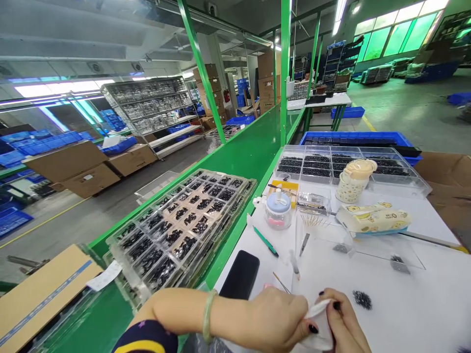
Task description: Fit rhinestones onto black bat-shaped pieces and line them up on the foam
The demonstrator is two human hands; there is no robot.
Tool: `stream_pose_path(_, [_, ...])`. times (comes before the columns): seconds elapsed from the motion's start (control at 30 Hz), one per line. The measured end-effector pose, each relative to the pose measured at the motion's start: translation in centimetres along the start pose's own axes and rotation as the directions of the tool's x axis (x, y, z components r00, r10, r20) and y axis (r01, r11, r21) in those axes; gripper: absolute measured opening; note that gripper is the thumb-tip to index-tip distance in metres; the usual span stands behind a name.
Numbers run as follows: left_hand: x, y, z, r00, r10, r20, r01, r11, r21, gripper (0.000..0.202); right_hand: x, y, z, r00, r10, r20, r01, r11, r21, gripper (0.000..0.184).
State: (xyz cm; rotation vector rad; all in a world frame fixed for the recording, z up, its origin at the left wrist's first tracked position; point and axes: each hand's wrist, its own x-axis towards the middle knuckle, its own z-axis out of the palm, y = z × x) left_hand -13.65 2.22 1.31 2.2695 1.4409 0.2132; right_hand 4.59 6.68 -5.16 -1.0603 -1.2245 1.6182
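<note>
My left hand [277,316] and my right hand [342,318] are close together at the bottom of the head view. Between them is a crumpled white tissue [319,326], pinched by the fingers of both. Just right of my right hand lies a small pile of black parts [362,299] on the white tabletop. A black phone [240,274] lies beyond my left forearm. Near the left knuckles are a thin pointed tool [281,283] and a bit of something pink, mostly hidden. A green pen [265,241] lies farther off.
Stacked compartment trays [191,211] of small black parts rest at the left on the green bench. Farther back stand a lidded jar [278,211], a cup [352,184], a tissue pack [375,219] and a clear divided box [316,164]. Cotton swabs [312,221] lie mid-table.
</note>
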Motion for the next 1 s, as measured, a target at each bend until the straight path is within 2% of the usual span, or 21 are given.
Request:
stream_pose_path(0.07, [0.0,0.2,-0.4,1.000,0.025,0.012,-0.024,0.997,-0.068,0.016,-0.2,0.4,-0.2,0.997,-0.027,-0.073,0.023,0.998,-0.053,0.044])
stream_pose_path(0.13, [0.0,0.5,-0.7,0.999,0.040,0.025,-0.036,0.986,-0.163,0.022,-0.7,0.7,-0.4,0.990,-0.051,-0.133,0.036,0.993,-0.110,0.046])
stream_pose_path(0.27, [0.1,0.8,-0.8,0.996,-0.068,0.054,0.081,0.944,-0.320,0.025,-2.1,0.7,-0.4,0.984,-0.068,-0.166,0.037,0.982,-0.183,0.048])
stream_pose_path(0.4, [0.4,1.3,-1.0,0.980,-0.174,0.096,0.198,0.901,-0.386,0.012,-3.3,0.2,0.8,0.991,-0.092,-0.099,0.073,0.981,-0.182,0.051])
stream_pose_path(0.57, [0.7,1.8,-1.9,0.947,-0.284,0.150,0.321,0.865,-0.385,0.018,-3.8,-0.7,2.2,0.993,-0.113,0.035,0.117,0.982,-0.145,0.059])
stream_pose_path(0.77, [0.7,1.3,-2.9,0.920,-0.329,0.215,0.392,0.803,-0.450,0.026,-3.0,-1.3,2.1,0.991,-0.037,0.129,0.057,0.986,-0.156,0.057])
stream_pose_path(0.83, [0.7,0.8,-3.9,0.912,-0.319,0.257,0.406,0.791,-0.458,0.033,-2.4,-1.4,1.5,0.989,-0.008,0.146,0.037,0.981,-0.191,0.054])
stream_pose_path(0.9, [0.6,-0.2,-5.6,0.909,-0.313,0.274,0.409,0.796,-0.446,0.035,-1.8,-1.6,0.6,0.982,0.010,0.188,0.033,0.974,-0.225,0.048])
stream_pose_path(0.97, [0.3,-2.2,-8.4,0.905,-0.364,0.222,0.425,0.809,-0.407,0.032,-1.7,-2.0,-0.6,0.973,0.028,0.228,0.031,0.968,-0.250,0.040])
stream_pose_path(1.0, [0.1,-3.7,-10.3,0.896,-0.417,0.153,0.443,0.813,-0.378,0.034,-1.9,-2.2,-1.3,0.977,0.031,0.213,0.026,0.964,-0.263,0.037])
